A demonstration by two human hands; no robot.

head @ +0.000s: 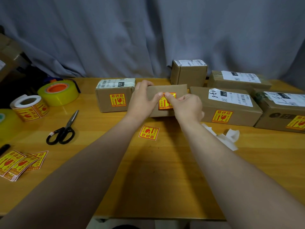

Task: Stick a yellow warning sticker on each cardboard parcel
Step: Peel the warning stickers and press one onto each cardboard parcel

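A plain cardboard parcel (pixel 171 90) stands in the middle of the table. My left hand (pixel 142 98) grips its left end, thumb pressed on the front face. My right hand (pixel 184 104) presses a yellow warning sticker (pixel 165 105) onto that front face with thumb and finger at the sticker's top edge. A loose yellow sticker (pixel 149 132) lies upside down on the table in front of the parcel. Left of it, a parcel (pixel 113 96) carries a sticker on its front. Two parcels on the right (pixel 226 106) (pixel 280 113) carry stickers too.
Two more parcels (pixel 189 72) (pixel 237 80) stand at the back right. A sticker roll (pixel 28 107), two tape rolls (pixel 58 92) (pixel 6 121), scissors (pixel 63 131) and cut stickers (pixel 19 162) lie at the left. White backing paper (pixel 229 138) lies at the right.
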